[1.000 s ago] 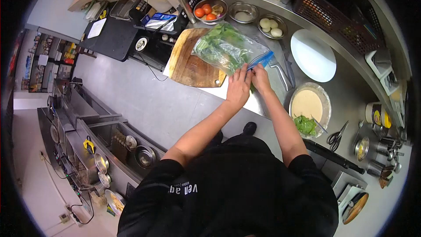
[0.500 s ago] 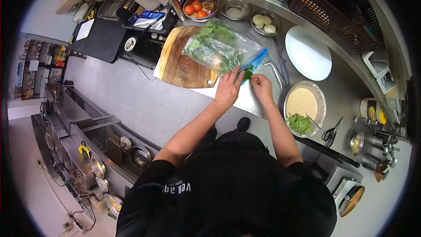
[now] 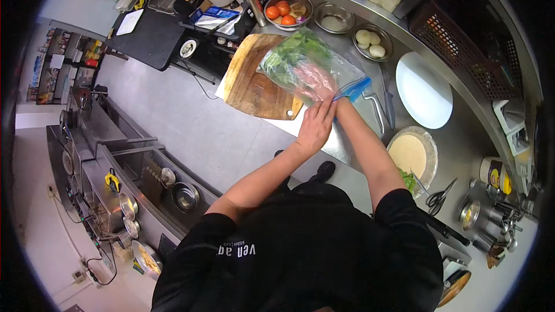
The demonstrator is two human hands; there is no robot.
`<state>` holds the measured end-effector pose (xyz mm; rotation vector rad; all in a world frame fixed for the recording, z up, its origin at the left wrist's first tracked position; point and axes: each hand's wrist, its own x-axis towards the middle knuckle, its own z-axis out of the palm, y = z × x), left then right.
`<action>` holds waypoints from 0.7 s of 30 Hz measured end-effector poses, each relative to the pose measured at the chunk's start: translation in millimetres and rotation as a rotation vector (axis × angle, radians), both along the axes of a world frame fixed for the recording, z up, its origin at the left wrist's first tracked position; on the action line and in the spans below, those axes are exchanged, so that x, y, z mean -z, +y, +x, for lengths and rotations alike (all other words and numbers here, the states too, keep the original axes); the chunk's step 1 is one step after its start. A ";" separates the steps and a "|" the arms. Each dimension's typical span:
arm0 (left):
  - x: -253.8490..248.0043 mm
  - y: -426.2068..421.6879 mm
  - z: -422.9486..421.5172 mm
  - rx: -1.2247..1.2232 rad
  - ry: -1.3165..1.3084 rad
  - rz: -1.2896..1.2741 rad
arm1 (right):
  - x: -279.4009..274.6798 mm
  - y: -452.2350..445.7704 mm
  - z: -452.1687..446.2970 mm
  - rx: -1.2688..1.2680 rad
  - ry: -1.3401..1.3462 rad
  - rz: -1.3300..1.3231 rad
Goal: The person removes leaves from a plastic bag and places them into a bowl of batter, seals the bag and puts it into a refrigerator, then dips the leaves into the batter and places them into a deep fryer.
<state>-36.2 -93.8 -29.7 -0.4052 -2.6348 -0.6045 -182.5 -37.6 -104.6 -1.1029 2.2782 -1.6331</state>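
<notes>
A clear zip bag (image 3: 347, 72) of leafy greens (image 3: 298, 52) lies partly on the wooden cutting board (image 3: 245, 84). My left hand (image 3: 316, 126) pinches the bag's edge beside its blue zip strip. My right hand (image 3: 315, 80) is inside the bag, at the leaves. It shows only blurred through the plastic, so its grip is unclear. On the right stands a bowl (image 3: 435, 153) with a smooth cream-coloured mixture. Some green leaves (image 3: 408, 181) sit at its near side, partly hidden by my right forearm, with a utensil handle beside them.
Behind the bag are bowls of tomatoes (image 3: 283, 8) and peeled onions (image 3: 370, 43), plus a metal bowl (image 3: 334, 18). A knife (image 3: 388, 104) lies right of the bag, near a white oval plate (image 3: 424, 89). Scissors (image 3: 440, 197) lie beyond the mixture bowl. A shelf overhangs the back.
My right hand has gone from the bag's mouth, where it held a leaf, to inside the bag. My left hand stays at the bag's edge. The view has shifted slightly.
</notes>
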 end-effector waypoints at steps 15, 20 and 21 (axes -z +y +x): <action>-1.2 1.6 -13.2 -0.025 -0.017 0.086 | -56.2 83.9 43.7 0.488 -0.733 -0.241; -16.8 3.9 -8.5 0.034 -0.025 0.232 | -90.2 138.6 86.2 0.474 -1.013 -0.310; -22.4 6.6 -8.3 0.057 -0.025 0.235 | -91.4 147.4 90.8 0.495 -1.007 -0.319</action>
